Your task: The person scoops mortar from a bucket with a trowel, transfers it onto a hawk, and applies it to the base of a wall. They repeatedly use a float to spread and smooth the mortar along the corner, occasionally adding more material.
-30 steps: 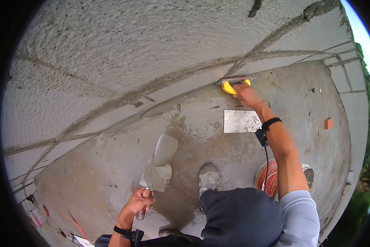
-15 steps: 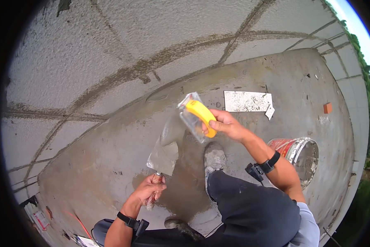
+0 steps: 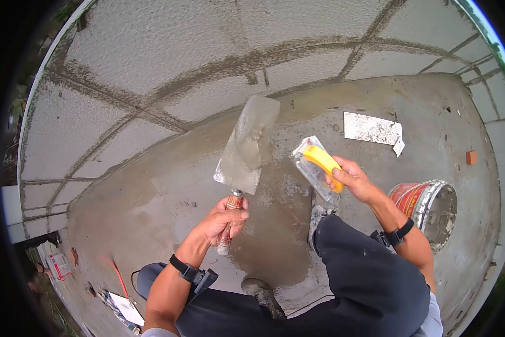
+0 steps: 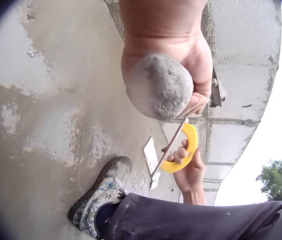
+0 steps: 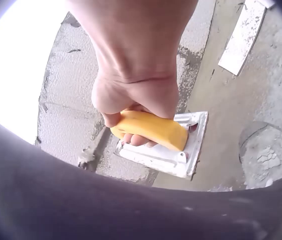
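Note:
My left hand [image 3: 217,224] grips a bricklaying trowel [image 3: 225,171] by its worn red-brown handle. Wet grey mortar [image 3: 254,147] lies on the broad blade, which points toward the wall. In the left wrist view the rounded, mortar-crusted handle end [image 4: 163,87] shows below the wrist, and the blade is hidden. To the right, my right hand [image 3: 353,178] holds a plastering trowel [image 3: 320,163] with fingers wrapped around its yellow handle [image 5: 151,127]. Its flat metal plate [image 5: 193,160] is tilted and held off the wall, beside the mortar-laden blade.
A pale block wall [image 3: 196,50] with grey mortar joints runs along the far side of the wet concrete floor [image 3: 134,213]. A spattered white board [image 3: 370,128], a red bucket [image 3: 407,196] and an orange brick [image 3: 471,158] are at the right. One shoe [image 4: 103,190] stands near the trowels.
The plastering trowel has come away from the foot of the wall, back toward the body. My left hand has raised the loaded trowel forward and right. The head view has shifted left.

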Available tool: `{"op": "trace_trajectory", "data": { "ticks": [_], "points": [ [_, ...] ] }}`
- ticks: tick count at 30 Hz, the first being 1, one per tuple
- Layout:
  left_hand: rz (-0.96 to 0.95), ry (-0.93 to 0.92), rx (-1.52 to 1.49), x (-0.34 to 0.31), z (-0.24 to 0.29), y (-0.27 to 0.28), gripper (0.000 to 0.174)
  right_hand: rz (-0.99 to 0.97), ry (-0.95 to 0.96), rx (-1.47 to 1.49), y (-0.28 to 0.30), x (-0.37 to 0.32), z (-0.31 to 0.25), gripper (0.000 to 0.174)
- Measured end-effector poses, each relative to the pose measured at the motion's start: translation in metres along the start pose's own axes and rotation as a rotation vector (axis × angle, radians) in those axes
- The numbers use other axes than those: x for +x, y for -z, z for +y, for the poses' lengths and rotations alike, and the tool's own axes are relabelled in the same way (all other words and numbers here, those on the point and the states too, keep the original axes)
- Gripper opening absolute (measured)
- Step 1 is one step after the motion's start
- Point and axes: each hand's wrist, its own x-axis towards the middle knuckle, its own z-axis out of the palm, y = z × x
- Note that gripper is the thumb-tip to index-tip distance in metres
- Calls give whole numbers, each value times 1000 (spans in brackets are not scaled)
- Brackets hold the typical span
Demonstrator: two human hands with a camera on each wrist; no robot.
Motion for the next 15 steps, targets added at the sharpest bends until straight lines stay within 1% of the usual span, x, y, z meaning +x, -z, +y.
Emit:
{"op": "trace_trajectory", "data": {
  "ticks": [2,4,6,8,9,12,15],
  "points": [
    [34,-112,103,1,5,6,22,37,39,-27,-3,-11,-27,50],
    [35,-119,90,1,6,8,22,57,85,-86,-14,-15,-59,50],
    [32,-117,73,2,7,7,23,84,121,-143,-23,-16,-75,50],
    [29,-92,83,2,8,6,23,75,301,-388,-26,-12,-81,50],
    [34,-91,81,1,10,6,23,72,299,-384,-28,-8,-84,50],
    [4,-37,106,2,10,7,23,-131,404,-884,-32,1,-101,49],
    [24,-20,161,3,8,10,24,-162,437,-908,-30,7,-104,48]
  ]
}}
